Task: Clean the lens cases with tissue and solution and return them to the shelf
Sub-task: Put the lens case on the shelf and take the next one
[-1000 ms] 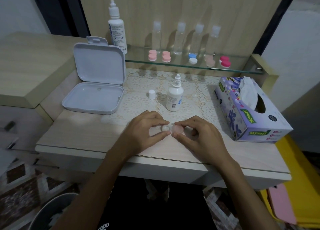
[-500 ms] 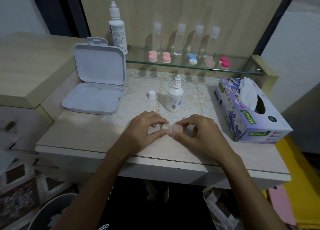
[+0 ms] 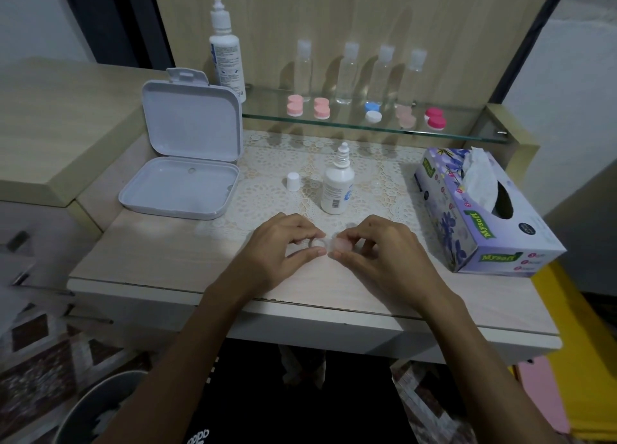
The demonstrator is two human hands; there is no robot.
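Both hands work at the front middle of the desk (image 3: 160,260). The left hand (image 3: 277,243) has its fingers curled, thumb and forefinger pinching the clear end of a lens case (image 3: 329,245). The right hand (image 3: 380,246) pinches the pale pink cap on the case's other end with curled fingers. The case is held just above the desk between the two hands.

Behind them stands one small solution bottle (image 3: 337,188), uncapped, with its one white cap (image 3: 293,181) just to its left. One tissue box (image 3: 480,210) lies to the right, a tissue sticking out. One white hinged box (image 3: 187,153) sits open on the left.

On the glass shelf (image 3: 267,109) lie five lens cases: two pink (image 3: 295,104), one blue and white (image 3: 373,111), one pale pink (image 3: 405,116) and one magenta (image 3: 435,118). Behind them stand four clear bottles (image 3: 345,73) and, at the left end, one tall white bottle (image 3: 227,49).
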